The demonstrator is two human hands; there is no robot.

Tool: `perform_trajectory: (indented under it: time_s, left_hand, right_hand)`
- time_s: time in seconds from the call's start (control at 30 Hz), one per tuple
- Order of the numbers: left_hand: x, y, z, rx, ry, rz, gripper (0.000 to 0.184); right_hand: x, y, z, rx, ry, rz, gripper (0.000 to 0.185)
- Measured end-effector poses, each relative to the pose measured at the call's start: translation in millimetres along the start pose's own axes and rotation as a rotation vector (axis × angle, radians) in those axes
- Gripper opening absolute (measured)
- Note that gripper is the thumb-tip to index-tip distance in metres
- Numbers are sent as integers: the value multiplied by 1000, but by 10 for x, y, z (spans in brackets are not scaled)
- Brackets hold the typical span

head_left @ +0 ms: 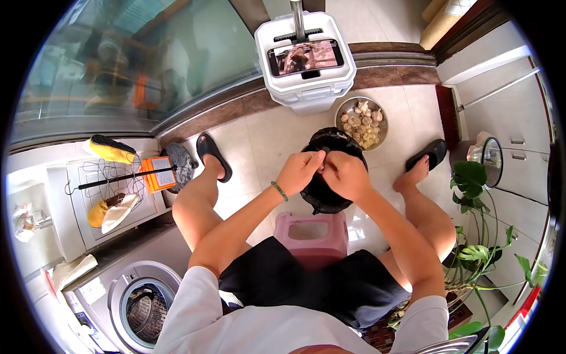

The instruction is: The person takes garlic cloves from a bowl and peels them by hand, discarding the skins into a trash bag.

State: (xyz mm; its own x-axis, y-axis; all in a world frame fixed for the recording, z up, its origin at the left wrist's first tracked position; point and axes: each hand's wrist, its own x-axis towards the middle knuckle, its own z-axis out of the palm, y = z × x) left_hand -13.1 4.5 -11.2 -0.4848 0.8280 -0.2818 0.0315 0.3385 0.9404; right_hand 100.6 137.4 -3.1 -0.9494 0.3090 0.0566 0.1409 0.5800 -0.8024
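Observation:
My left hand (pixel 298 174) and my right hand (pixel 346 176) meet fingertip to fingertip above a bin lined with a black plastic bag (pixel 325 202). Both are closed, with thumbs and fingers pinched together around something small that the fingers mostly hide; I cannot make it out. A green bead bracelet (pixel 279 190) circles my left wrist. Just beyond the bin, to the right, a round metal bowl (pixel 385 131) on the floor holds garlic bulbs and loose cloves (pixel 362 121).
A pink plastic stool (pixel 311 237) stands between my legs. Ahead is a white lidded box (pixel 277 35) with a phone (pixel 306 58) on top. A washing machine (pixel 144 307) is at lower left, a leafy plant (pixel 471 180) at right. Black slippers (pixel 437 154) are on my feet.

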Motion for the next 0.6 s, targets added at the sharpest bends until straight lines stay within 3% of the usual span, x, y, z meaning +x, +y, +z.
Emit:
perform_trajectory:
  time_s: [0.1,0.13,0.17,0.2,0.27,0.3,0.37,0.5,0.6]
  left_hand:
    - [-337,734,-96,-248,-149,21,48]
    - [-535,1075,-71,-417,-160,144,45]
    - [-694,1294,-8,-446,-137,423,46]
    - [-842,1604,-67,-564,-313,463,49]
    - [-1045,1899,-181,-473,-515,451,51]
    - [-1051,1948,-156,-456,-513,452,51]
    - [-1027,1997,-8,-578,-372,773,65]
    - [-966,1980,161,-644,-299,926,72]
    - [-912,2110,132,-557,-454,864,70]
  right_hand:
    - [66,1,-172,122,106,146,12]
    - [73,5,-197,137,125,137,12]
    - [62,13,-199,115,124,140,13]
    - [65,37,-191,89,118,143,13]
    - [59,42,-162,93,125,100,15]
    - [65,-1,-186,72,94,91,14]
    - [42,-42,-199,48,59,77,14]
    - [48,-126,-290,21,104,61,18]
    - [12,-150,-346,-17,128,23,19]
